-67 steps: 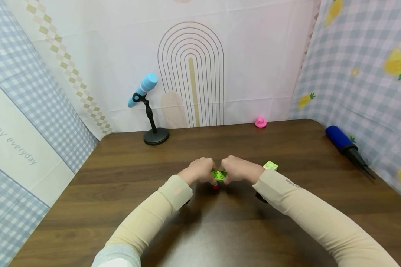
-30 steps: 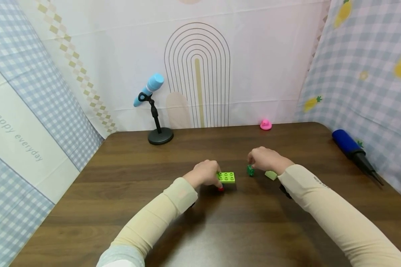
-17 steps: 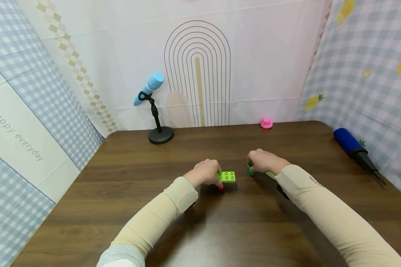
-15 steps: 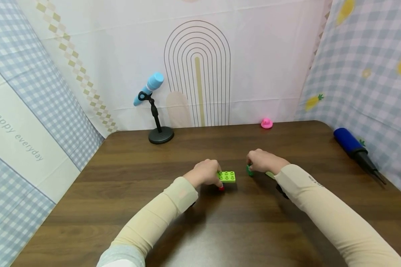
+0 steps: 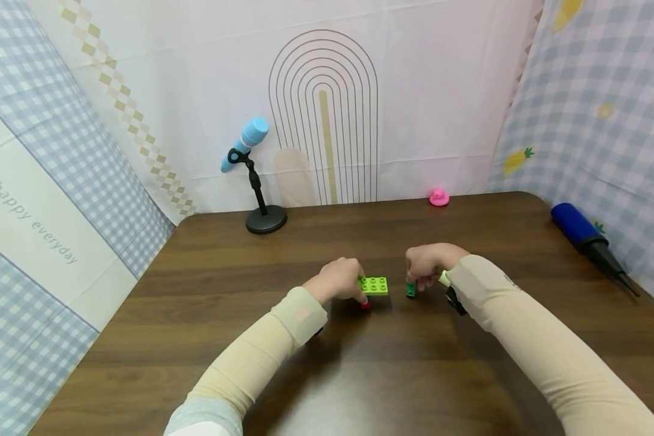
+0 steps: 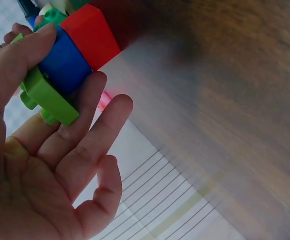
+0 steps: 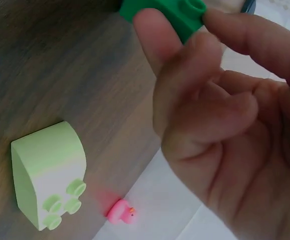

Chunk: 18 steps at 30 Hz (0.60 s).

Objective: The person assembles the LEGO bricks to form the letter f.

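My left hand (image 5: 339, 280) grips a small stack of toy building bricks left of the table's middle. The stack has a lime-green brick (image 5: 375, 286) with studs on top, a blue brick (image 6: 67, 65) under it and a red brick (image 6: 92, 39) at the bottom. In the left wrist view the thumb lies across the blue brick. To the right, my right hand (image 5: 429, 264) pinches a dark green brick (image 7: 169, 14) between thumb and fingertips, apart from the stack. A pale green curved brick (image 7: 50, 170) rests on the table beside the right hand, mostly hidden by the wrist in the head view.
A black stand (image 5: 258, 197) holding a light blue toy microphone (image 5: 247, 140) is at the back left of the wooden table (image 5: 240, 260). A pink toy duck (image 5: 439, 197) sits at the back edge. A blue and black hand pump (image 5: 591, 242) lies at the right edge.
My right hand has left the stack and moved right to the dark green brick, now pinched and turned. The left hand keeps its hold on the stack, with little movement.
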Each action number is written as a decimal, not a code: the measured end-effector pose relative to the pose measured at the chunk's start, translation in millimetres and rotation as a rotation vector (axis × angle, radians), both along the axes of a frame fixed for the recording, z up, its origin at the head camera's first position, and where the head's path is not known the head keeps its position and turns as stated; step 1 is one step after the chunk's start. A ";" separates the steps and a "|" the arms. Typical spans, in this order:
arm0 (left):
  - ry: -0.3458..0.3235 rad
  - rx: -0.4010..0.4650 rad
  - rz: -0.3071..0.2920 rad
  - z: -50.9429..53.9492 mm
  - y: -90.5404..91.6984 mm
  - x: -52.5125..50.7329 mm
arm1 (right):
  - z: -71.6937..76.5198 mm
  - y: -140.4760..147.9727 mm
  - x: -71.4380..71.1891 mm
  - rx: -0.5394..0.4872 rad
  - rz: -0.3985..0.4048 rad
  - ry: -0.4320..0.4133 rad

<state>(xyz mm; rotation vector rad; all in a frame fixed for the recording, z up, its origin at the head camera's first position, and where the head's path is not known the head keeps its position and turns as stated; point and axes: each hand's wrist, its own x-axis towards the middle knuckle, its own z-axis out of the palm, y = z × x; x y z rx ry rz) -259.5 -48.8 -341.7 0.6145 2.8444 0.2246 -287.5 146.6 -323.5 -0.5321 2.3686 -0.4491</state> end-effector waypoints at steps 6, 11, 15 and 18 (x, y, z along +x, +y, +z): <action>-0.007 0.002 0.002 -0.4 1.4 -0.5 | -8.9 3.6 -0.7 0.003 -0.036 0.071; -0.016 0.009 0.000 -0.9 2.1 -0.1 | -14.6 6.9 -0.7 0.012 -0.037 0.251; -0.018 0.014 0.005 0.3 2.1 0.7 | -12.3 7.6 1.6 0.001 -0.013 0.263; -0.018 0.009 0.015 0.9 1.3 0.8 | -14.7 5.5 4.0 0.011 0.007 0.232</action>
